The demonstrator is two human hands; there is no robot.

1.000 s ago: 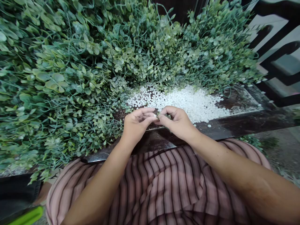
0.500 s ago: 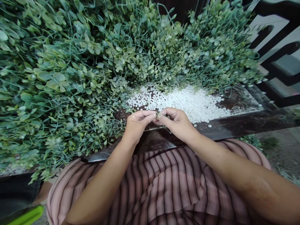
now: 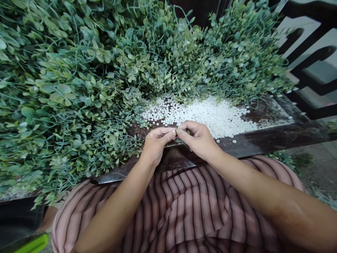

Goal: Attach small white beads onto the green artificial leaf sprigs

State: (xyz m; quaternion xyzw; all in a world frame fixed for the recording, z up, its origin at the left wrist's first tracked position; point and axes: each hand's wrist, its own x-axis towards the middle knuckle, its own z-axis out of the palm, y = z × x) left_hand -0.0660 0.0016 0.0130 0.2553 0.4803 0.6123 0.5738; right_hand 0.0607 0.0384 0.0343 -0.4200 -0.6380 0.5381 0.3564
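My left hand (image 3: 156, 144) and my right hand (image 3: 198, 138) meet fingertip to fingertip above the front edge of a dark wooden bench (image 3: 168, 158). Thumb and forefinger are pinched on each side. A thin green artificial sprig (image 3: 187, 144) shows at my right fingertips, its stem hanging below them. What my left fingers pinch is too small and covered to make out. Just behind the hands lies a spread of small white plastic pieces (image 3: 226, 116), some loose near the bench edge.
Artificial leafy greenery (image 3: 100, 77) is heaped along the left and back. A dark carved railing (image 3: 310, 70) stands at the right. My striped garment (image 3: 184, 203) is close against the bench. A bright green object (image 3: 33, 244) sits at the lower left.
My left hand has shifted down slightly, and the fingertips of both hands have closed in more tightly on the small piece between them. The surroundings look the same.
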